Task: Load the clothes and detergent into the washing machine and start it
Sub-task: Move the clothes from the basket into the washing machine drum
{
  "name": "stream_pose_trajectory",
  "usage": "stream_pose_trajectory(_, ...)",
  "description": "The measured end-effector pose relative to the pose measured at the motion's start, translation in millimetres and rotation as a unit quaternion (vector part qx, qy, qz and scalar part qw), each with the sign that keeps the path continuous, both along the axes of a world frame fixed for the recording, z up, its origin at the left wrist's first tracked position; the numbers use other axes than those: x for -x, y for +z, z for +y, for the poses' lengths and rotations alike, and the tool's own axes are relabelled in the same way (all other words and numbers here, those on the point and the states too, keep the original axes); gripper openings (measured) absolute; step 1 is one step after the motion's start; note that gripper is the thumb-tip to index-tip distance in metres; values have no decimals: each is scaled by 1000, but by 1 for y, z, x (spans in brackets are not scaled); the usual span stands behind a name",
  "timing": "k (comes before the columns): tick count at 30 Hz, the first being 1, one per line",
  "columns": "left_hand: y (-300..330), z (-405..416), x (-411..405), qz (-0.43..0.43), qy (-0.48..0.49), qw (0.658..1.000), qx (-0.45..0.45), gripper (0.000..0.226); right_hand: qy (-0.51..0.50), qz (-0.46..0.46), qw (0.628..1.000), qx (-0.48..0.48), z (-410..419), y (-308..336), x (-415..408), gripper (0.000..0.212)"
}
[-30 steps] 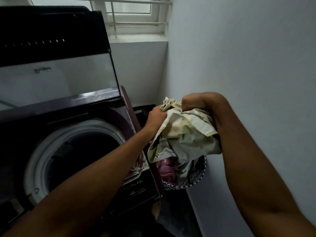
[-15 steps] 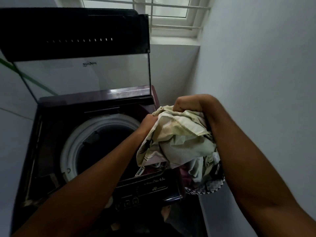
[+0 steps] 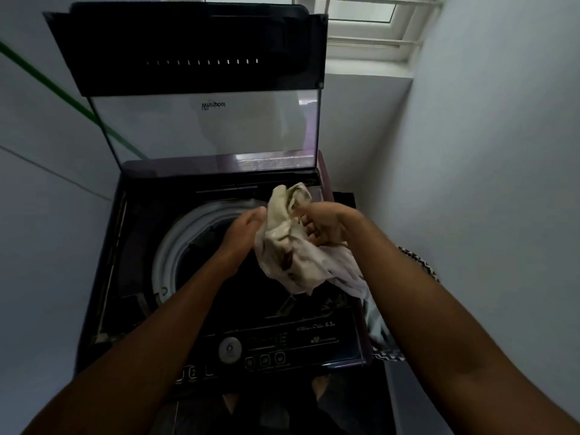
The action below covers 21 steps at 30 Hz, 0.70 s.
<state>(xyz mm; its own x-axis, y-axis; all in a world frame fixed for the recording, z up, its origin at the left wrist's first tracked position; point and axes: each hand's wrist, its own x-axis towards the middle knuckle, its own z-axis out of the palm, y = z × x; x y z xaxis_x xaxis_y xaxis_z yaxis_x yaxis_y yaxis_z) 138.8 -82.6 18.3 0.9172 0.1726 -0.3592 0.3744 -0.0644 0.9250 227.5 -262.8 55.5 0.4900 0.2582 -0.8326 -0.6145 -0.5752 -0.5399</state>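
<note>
Left hand (image 3: 243, 229): gripping cream garment (image 3: 292, 255) at its 9 o'clock edge.
Right hand (image 3: 326, 226): fingers clutching it over the washing machine drum (image 3: 171, 255).

A single view is given, taken from a wide-angle camera worn on the head and aimed forward and steeply down. The washing machine (image 3: 219, 277) is seen from directly above its front edge, at close range, with the control panel (image 3: 266, 350) at 6 o'clock and the raised lid (image 3: 201, 89) at 12 o'clock. Both forearms are seen entering from the bottom corners, at 7 and 5 o'clock. The window (image 3: 361, 23) is placed at 1 o'clock, and the walls are bent outward by the lens. No second view is provided, so no part of the scene is shared.
</note>
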Motion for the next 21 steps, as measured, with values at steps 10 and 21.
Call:
stream_pose_trajectory(10, -52, -7, 27, 45, -171, 939, -296, 80, -55, -50, 997, -37, -3, -4, 12, 21)
stream_pose_trajectory(21, -23, -36, -1, -59, -183, 929, -315, 49, -71, -363, 926, 75, -42, -9, 15, 23)
